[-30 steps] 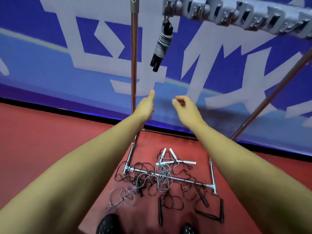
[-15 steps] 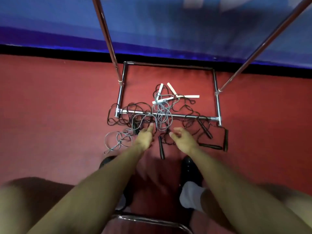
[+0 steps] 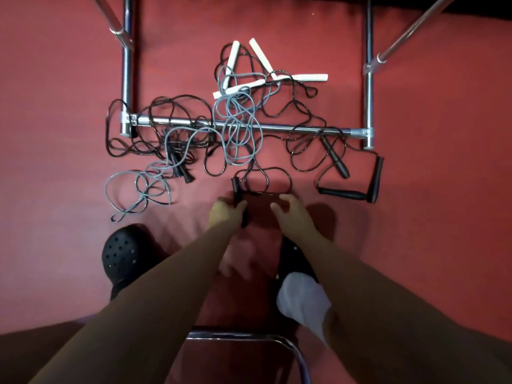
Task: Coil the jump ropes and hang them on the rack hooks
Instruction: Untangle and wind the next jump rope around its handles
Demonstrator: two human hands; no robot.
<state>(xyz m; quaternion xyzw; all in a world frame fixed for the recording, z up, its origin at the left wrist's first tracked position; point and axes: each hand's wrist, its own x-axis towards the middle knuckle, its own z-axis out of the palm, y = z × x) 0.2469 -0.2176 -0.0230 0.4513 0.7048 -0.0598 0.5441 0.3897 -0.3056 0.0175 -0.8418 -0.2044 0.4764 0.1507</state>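
Observation:
Several jump ropes lie tangled on the red floor over the rack's chrome base bar (image 3: 291, 128). My left hand (image 3: 225, 214) grips a black rope handle (image 3: 237, 187) at the near edge of the tangle; its thin black cord loops away toward the pile. My right hand (image 3: 291, 212) hovers just right of it with fingers loosely curled, holding nothing. A grey rope (image 3: 235, 126) crosses the middle of the pile. White handles (image 3: 260, 55) lie behind the bar. More black handles (image 3: 375, 176) rest at the right. The rack's hooks are out of view.
The rack's chrome uprights rise at the upper left (image 3: 113, 20) and upper right (image 3: 410, 29). My black shoe (image 3: 123, 254) and a white sock (image 3: 302, 300) are near the pile. A chrome stool rim (image 3: 243, 335) sits below my arms.
My view dropped from the hanging coiled rope and hooks to the floor. Both hands came down to the pile, and my left hand took hold of a black handle.

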